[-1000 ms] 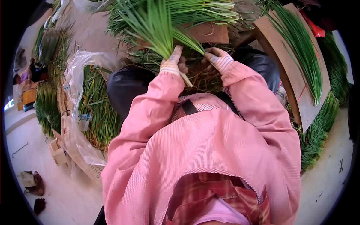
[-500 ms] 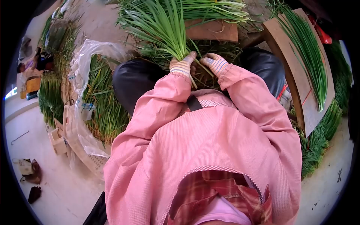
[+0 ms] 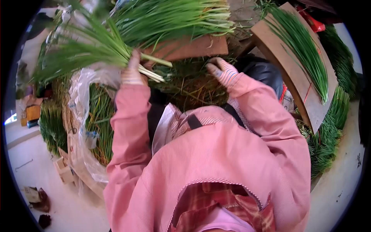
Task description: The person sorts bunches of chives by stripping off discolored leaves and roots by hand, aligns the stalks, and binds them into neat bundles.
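Your pink smock (image 3: 216, 154) fills the near side of the brown block (image 3: 197, 48). To that block's right slants a wide board (image 3: 315, 109), a long sheaf of dark green leaves (image 3: 309, 58) lying along it. Left of the block and nearer you, clear plastic (image 3: 79, 98) wraps a stack of loose greens (image 3: 101, 127). A thick pile of stalks (image 3: 170, 19) lies over the block, pale ends at its right. Your held bunch (image 3: 120, 48) fans out left of the block, leaf tips blurred, cut ends by its near left corner. Your left hand (image 3: 133, 73) is clamped round that bunch. Your right hand (image 3: 224, 72), well apart from it near the block's right corner, has bent fingers; whether they pinch anything, I cannot tell
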A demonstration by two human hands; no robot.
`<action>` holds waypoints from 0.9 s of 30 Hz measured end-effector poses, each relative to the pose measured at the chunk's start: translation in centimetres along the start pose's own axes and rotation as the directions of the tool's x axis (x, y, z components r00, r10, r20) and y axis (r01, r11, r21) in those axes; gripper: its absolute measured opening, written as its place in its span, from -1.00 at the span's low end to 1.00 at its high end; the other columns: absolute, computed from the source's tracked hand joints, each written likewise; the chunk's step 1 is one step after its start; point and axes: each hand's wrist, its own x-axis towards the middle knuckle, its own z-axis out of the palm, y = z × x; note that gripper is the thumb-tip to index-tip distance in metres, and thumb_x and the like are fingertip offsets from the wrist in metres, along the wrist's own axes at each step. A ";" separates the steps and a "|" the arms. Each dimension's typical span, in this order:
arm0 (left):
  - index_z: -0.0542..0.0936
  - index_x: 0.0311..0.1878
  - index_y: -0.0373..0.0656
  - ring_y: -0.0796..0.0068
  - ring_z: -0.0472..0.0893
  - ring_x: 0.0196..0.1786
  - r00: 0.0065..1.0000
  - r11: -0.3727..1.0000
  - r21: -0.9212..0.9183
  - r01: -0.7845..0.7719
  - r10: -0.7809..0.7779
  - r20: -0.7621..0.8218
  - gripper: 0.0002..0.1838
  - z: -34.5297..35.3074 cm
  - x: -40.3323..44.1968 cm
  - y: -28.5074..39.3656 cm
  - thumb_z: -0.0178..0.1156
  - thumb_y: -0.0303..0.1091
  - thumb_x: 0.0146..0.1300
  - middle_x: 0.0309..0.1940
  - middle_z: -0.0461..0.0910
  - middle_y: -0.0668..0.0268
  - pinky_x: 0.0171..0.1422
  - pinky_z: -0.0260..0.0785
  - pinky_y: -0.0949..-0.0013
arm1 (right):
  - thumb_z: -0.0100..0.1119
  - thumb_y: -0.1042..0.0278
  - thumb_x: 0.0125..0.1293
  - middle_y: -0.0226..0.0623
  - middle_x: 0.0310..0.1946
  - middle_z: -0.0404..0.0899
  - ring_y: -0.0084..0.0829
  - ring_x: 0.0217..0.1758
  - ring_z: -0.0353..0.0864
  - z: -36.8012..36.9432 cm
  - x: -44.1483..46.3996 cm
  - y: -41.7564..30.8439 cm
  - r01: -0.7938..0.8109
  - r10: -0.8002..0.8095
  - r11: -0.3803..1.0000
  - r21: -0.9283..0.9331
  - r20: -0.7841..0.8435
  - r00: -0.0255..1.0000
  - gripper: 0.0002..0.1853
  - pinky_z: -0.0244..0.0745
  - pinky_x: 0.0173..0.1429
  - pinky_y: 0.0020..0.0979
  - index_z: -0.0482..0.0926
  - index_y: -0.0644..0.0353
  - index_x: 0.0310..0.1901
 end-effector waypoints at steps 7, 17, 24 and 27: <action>0.35 -0.07 -0.18 0.27 0.54 -0.32 0.963 0.949 -0.224 0.222 -0.177 0.203 -0.64 2.6 -1.8 -8.6 0.16 -0.33 0.06 -0.31 0.50 0.17 -0.20 0.44 0.24 | 0.04 0.31 0.13 -0.01 -0.36 0.47 -0.14 -0.29 0.48 3.2 -0.7 -8.2 0.171 -0.093 0.975 -0.142 0.435 0.896 -0.73 0.37 -0.21 -0.38 0.39 0.25 -0.16; 0.40 -0.08 -0.05 0.68 0.24 -0.67 0.862 0.893 -0.440 0.097 0.146 0.485 -0.70 1.3 3.6 -1.9 0.13 -0.22 0.12 -0.32 0.52 0.41 -0.57 0.13 0.52 | 0.11 0.37 0.01 -0.20 -0.20 0.43 -0.11 -0.14 0.39 -10.3 13.3 -3.2 0.157 -0.530 0.552 -0.819 -0.200 0.824 -0.72 0.34 -0.07 -0.24 0.46 -0.03 -0.17; 0.44 -0.21 -0.09 0.73 0.04 -0.77 0.850 0.709 -0.592 0.383 -0.020 0.527 -0.74 2.9 1.2 -5.5 -0.10 -0.12 0.26 -0.75 0.06 0.57 -0.65 -0.04 0.59 | 0.07 0.22 0.05 -0.21 -0.20 0.43 -0.15 -0.12 0.40 -11.1 16.7 -4.5 0.065 -0.349 0.392 -0.918 -0.084 0.933 -0.65 0.33 -0.08 -0.21 0.40 -0.06 -0.07; 0.43 -0.19 -0.07 0.72 0.05 -0.77 0.902 0.753 -0.584 0.303 -0.028 0.432 -0.76 3.0 0.6 -4.8 -0.12 -0.15 0.28 -0.75 0.05 0.56 -0.66 -0.02 0.58 | 0.07 0.18 0.06 -0.20 -0.28 0.44 -0.17 -0.20 0.44 -11.4 17.0 -6.4 0.106 -0.268 0.240 -0.965 0.039 0.963 -0.67 0.35 -0.15 -0.21 0.42 -0.04 -0.10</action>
